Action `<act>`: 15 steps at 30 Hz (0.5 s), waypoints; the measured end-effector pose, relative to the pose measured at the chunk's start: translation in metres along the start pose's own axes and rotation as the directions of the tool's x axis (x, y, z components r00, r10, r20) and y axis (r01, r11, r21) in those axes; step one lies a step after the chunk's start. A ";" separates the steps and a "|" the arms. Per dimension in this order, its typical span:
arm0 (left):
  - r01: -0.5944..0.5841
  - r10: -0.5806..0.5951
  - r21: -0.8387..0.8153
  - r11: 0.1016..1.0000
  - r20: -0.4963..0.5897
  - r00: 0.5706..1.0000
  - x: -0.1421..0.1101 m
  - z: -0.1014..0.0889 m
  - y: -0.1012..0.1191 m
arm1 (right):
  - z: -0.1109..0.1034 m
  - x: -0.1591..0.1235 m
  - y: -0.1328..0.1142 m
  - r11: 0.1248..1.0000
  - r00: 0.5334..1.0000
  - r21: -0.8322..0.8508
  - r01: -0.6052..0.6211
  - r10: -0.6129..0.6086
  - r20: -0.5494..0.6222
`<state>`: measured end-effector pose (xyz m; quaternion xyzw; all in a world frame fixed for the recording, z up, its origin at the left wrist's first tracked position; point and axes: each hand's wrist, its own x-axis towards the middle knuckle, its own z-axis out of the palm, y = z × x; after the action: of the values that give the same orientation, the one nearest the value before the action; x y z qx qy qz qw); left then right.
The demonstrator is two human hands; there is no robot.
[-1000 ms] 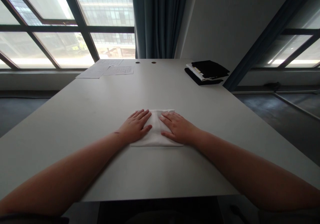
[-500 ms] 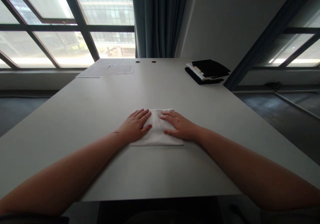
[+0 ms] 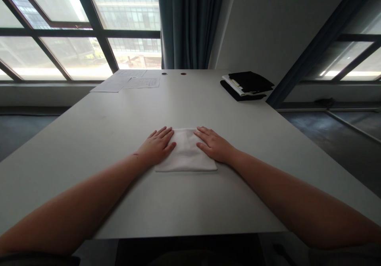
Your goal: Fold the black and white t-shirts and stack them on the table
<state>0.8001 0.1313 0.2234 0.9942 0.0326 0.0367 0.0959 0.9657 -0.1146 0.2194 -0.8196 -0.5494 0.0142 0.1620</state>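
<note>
A white folded cloth (image 3: 187, 155) lies flat on the white table, a rough square with a straight near edge. My left hand (image 3: 157, 145) rests palm down over its left side, fingers stretched toward the far edge. On the opposite side, my right hand (image 3: 213, 144) lies across the right edge with its fingers extended and thumb pointing inward. Both hands are open, and the middle of the cloth shows between them. The cloth's side edges are partly hidden under the palms.
On the white table (image 3: 190, 206), paper sheets (image 3: 141, 83) lie at the far left. A stack of black folded items with something white between them (image 3: 248, 84) sits at the far right. Two small round fittings (image 3: 183, 73) are near the back edge, before a dark curtain (image 3: 190, 24).
Both hands have slid apart, the left one toward the left and the right one slightly right, baring more of the cloth. Its far edge now looks straighter.
</note>
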 end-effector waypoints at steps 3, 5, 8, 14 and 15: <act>0.026 -0.026 -0.040 0.999 0.003 1.000 0.007 0.002 -0.017 | 0.004 0.005 0.007 0.995 0.995 -0.052 -0.087 0.089 0.036; 0.056 -0.055 -0.068 0.996 0.012 0.998 0.011 0.003 -0.032 | 0.006 0.007 0.015 0.988 0.989 -0.070 -0.137 0.140 0.050; 0.083 -0.080 -0.089 0.993 0.039 0.996 0.015 0.003 -0.050 | 0.008 0.008 0.027 0.981 0.981 -0.065 -0.184 0.187 0.053; 0.050 -0.050 -0.104 0.993 -0.006 0.999 0.015 0.003 -0.059 | 0.006 0.008 0.036 0.978 0.978 -0.035 -0.205 0.206 0.037; 0.050 -0.052 -0.109 0.993 -0.018 0.998 0.016 0.003 -0.059 | 0.006 0.008 0.036 0.975 0.974 -0.030 -0.220 0.221 0.041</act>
<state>0.8125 0.1891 0.2098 0.9859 0.0571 0.0464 0.1503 0.9997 -0.1182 0.2052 -0.8771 -0.4585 0.0432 0.1366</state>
